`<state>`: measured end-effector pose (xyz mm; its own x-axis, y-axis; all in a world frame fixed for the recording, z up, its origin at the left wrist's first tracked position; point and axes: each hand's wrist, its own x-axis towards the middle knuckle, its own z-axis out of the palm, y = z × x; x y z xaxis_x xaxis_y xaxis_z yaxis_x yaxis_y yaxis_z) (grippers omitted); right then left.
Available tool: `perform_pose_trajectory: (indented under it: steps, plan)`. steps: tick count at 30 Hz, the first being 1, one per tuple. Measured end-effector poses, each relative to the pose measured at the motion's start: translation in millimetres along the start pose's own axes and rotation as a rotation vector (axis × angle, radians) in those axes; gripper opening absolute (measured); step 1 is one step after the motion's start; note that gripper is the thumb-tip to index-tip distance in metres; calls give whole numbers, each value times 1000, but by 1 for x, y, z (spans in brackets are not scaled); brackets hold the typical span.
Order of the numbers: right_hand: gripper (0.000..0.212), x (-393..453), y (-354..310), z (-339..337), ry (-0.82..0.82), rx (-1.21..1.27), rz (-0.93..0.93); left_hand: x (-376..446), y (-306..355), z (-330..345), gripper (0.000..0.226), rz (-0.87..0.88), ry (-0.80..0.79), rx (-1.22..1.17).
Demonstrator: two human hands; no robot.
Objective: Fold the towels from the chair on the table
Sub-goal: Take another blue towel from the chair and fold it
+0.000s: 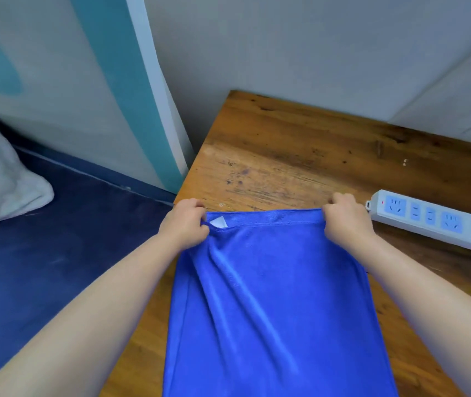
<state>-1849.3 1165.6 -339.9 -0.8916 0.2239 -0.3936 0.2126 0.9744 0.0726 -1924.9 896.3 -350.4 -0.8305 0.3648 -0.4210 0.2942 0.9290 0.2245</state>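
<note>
Towel (271, 305), blue microfibre by its look, lies lengthwise on the wooden table (300, 144) with its far hem drawn taut between our two hands and its near end running out of the bottom of the view. Our left hand (184, 224) pinches the far left corner, fingers curled over the hem beside a small white tag (219, 222); our right hand (346, 222) grips the far right corner in the same way, knuckles up and fingers tucked round the edge. We judge the cloth light, soft and wholly limp: long diagonal creases run from the left corner down the panel, showing that it drapes and bunches and keeps no shape of its own. The pile should give good friction against skin, so slipping is unlikely, and nothing about it is fragile. Corners and hemmed edges are the sensible holds, since a grip in mid-panel would only gather folds. The white tag shows no lettering that we can read. To the right, near the right hand but apart from the towel, lies a white power strip (432, 219) with blue socket faces; no brand mark is legible on it.
</note>
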Motion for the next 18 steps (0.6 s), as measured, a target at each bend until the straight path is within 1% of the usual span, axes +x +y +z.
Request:
perform_pose_trajectory:
  steps: [2,4,9,12,15,17,18]
  plan:
    - [21,4,2,6,-8,33,-37,9,3,-1,10,108,-63,-18]
    - [22,3,4,8,-4,54,-51,14,6,-1,9,181,-119,12]
    - [27,-1,11,12,-10,-88,-75,8,2,-3,13,253,-120,151]
    - [26,-7,13,15,-1,-122,-45,-2,-10,-7,20,249,-104,305]
    - [27,-13,10,17,24,-199,-19,-10,-22,-10,27,210,-35,477]
    - [26,-14,6,19,36,-264,-3,-14,-29,-11,29,144,-9,482]
    - [26,-13,4,19,42,-280,6,-15,-32,-11,30,108,-9,442]
